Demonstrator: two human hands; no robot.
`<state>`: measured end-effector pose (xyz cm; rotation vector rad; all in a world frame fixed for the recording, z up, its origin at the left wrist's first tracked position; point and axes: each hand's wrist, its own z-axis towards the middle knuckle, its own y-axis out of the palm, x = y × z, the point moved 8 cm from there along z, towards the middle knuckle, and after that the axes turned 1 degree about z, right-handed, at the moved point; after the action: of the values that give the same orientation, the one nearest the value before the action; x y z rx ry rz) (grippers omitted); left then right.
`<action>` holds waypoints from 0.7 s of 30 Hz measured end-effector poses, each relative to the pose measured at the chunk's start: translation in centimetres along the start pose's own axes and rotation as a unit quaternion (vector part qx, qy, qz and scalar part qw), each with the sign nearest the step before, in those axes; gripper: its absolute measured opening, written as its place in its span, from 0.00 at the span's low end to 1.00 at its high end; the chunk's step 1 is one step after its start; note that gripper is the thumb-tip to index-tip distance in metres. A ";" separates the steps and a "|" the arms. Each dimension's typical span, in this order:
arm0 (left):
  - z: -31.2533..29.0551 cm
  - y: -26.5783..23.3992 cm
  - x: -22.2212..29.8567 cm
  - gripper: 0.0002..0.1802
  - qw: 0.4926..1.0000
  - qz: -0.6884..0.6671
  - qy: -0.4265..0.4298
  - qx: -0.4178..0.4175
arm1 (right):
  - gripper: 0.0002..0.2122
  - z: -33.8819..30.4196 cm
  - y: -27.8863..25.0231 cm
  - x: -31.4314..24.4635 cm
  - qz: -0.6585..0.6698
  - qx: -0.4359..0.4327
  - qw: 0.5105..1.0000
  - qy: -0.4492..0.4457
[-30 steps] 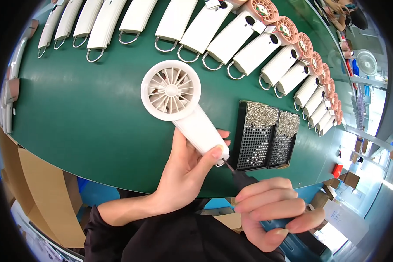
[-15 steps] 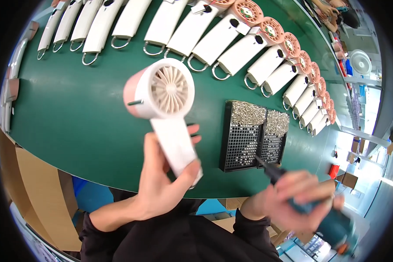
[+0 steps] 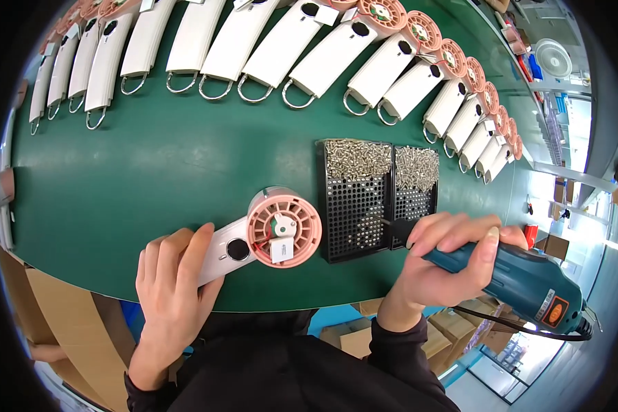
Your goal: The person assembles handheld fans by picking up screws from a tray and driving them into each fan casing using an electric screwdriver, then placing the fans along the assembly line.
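My left hand [image 3: 178, 292] is wrapped round the white handle of a handheld fan [image 3: 283, 230]. The fan lies at the near side of the table, its pink head turned up to show wires and a small white tag inside. In my right hand [image 3: 453, 257] is a teal electric screwdriver [image 3: 522, 278] with a black cable, held nearly level. Its tip points left, over the black screw tray [image 3: 328, 223]; whether it touches a screw cannot be made out. The tray has two sections of holes, with loose silver screws [image 3: 359, 159] heaped at the far end.
A row of white fans [image 3: 333, 58] with pink heads and metal loops curves along the far side of the green table [image 3: 165, 158]. Cardboard [image 3: 72, 316] stands below the table at the left, and boxes [image 3: 453, 329] sit below at the right.
The fan has come down toward the table and been turned over, from its blade side to its pink inner side. My right hand has brought the screwdriver tip over the screw tray.
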<state>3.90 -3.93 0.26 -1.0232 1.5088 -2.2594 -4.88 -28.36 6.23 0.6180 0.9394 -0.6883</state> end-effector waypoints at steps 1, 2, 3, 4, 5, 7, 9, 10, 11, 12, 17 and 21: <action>0.1 0.1 0.1 0.36 1.000 0.006 0.005 -0.003 | 0.10 0.0 0.1 0.1 0.004 -0.004 1.000 0.001; 0.2 0.2 0.3 0.36 1.000 0.004 0.005 -0.003 | 0.10 0.0 0.1 0.3 0.002 -0.004 1.000 0.000; 0.4 0.3 0.3 0.36 1.000 -0.001 0.002 -0.007 | 0.09 -0.1 0.3 0.1 -0.019 -0.009 0.999 -0.026; 0.6 0.3 0.4 0.36 1.000 -0.005 -0.002 -0.012 | 0.09 -0.2 0.5 -0.1 -0.038 -0.015 0.998 -0.051; 0.7 0.2 0.3 0.36 1.000 -0.006 -0.002 -0.012 | 0.09 -0.2 0.5 -0.1 -0.039 -0.016 0.998 -0.050; 0.8 0.3 0.5 0.38 0.999 -0.002 0.001 -0.034 | 0.08 -0.2 0.4 0.0 -0.027 -0.009 0.999 -0.036; 0.9 0.0 0.5 0.37 0.999 -0.001 -0.006 -0.036 | 0.08 -0.1 0.8 0.0 -0.028 -0.018 0.999 -0.041; 0.8 0.0 0.5 0.37 0.999 -0.004 -0.012 -0.038 | 0.08 -0.1 1.1 0.0 -0.033 -0.028 0.998 -0.047; 0.9 0.0 0.5 0.37 0.999 -0.006 -0.013 -0.037 | 0.08 -0.2 1.1 -0.1 -0.034 -0.030 0.998 -0.047; 1.0 0.1 0.6 0.36 0.999 -0.012 -0.012 -0.046 | 0.08 -0.2 1.1 0.1 -0.020 -0.035 0.999 -0.024; 1.3 0.6 2.0 0.34 0.992 0.058 0.061 -0.091 | 0.08 -0.3 0.8 -0.4 -0.025 0.009 1.000 0.000; 1.8 0.5 2.5 0.36 0.991 0.048 0.093 -0.089 | 0.08 0.0 1.3 -2.7 0.022 0.001 0.998 -0.051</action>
<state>3.19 -6.77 1.20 -0.7818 1.8218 -2.2376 -4.98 -26.86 8.79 0.5988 0.8285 -0.6756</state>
